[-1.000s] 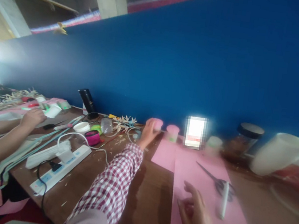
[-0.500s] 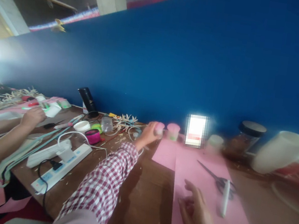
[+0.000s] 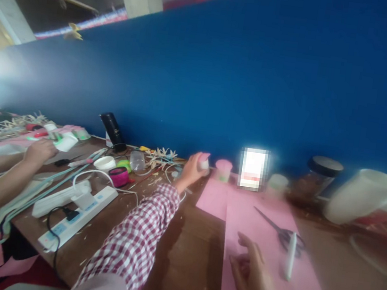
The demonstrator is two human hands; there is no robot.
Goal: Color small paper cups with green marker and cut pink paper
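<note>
Left hand (image 3: 193, 169) around one pink-topped tub (image 3: 205, 165); second tub (image 3: 223, 172) beside.

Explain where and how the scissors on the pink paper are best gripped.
Take the scissors by their handle loops, likely from the near right: the loops lie nearer, while the blades point away, leftward. A white pen-like stick overlaps the loops in view, so it should probably be moved first.

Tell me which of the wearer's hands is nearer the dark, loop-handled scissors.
Right. The right hand is over the flat pink paper sheet, nearside of the scissors without touching them; the left hand is farther off to their left, holding a small pink-topped white cup.
</note>
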